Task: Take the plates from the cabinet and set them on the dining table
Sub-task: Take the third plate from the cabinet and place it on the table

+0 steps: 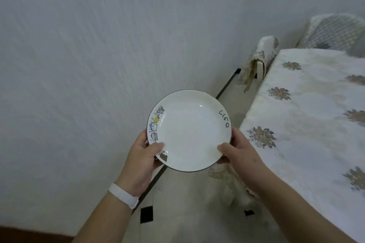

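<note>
Between wall and table, over the floor: white plate (189, 130) with a dark rim line, small cartoon figures on its left rim, the word "life" on its right rim; held level, face up, off every surface.
Left hand (142, 156): grips the plate's near-left rim, thumb (156, 147) on top, fingers curled underneath and mostly hidden; white wristband (123, 195) on the wrist.
Right hand (239, 152): grips the near-right rim, thumb (224, 149) pressed on top, fingers wrapped under the edge.
Dining table (308, 124): to the right of the plate, near but apart, under a pale floral tablecloth; no plate is visible on the part in view.
Surroundings: plain wall (98, 45) to the left, light floor (197, 203) below, covered chair (262, 55) at the table's far corner.
Step, as judged: carrying; the plate is not yet set down.
Risk, table edge: swinging right too low could knock the rim against the table.
Risk, cloth: sliding the plate on could drag and bunch the fabric.
Risk, grip: both holds sit on the near rim, so the far side could dip and slip.
</note>
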The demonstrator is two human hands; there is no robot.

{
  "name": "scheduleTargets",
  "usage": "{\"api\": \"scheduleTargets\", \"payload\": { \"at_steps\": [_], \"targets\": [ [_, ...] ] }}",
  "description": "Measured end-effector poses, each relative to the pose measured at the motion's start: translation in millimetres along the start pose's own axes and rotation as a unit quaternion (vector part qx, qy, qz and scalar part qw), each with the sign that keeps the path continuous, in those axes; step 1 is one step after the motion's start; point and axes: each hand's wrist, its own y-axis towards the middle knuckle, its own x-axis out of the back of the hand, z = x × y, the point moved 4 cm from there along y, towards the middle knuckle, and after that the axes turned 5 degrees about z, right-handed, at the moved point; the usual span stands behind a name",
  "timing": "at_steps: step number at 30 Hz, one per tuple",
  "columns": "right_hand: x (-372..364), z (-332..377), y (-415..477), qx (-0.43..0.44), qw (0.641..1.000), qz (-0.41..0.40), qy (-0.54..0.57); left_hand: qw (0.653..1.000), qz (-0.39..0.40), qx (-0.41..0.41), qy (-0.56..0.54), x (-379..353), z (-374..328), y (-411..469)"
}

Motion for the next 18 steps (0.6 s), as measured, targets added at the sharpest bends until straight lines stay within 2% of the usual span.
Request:
{"api": "scheduleTargets", "payload": {
  "at_steps": [10,18],
  "targets": [
    [48,-2,53,-0.034,0.996,-0.080,0.021,0.994,0.099,0.035,0.011,-45,6,106],
    [63,11,155,-0.053,0.985,-0.162,0.010,0.983,0.170,0.069,0.009,-58,-1,245]
  ]
}}
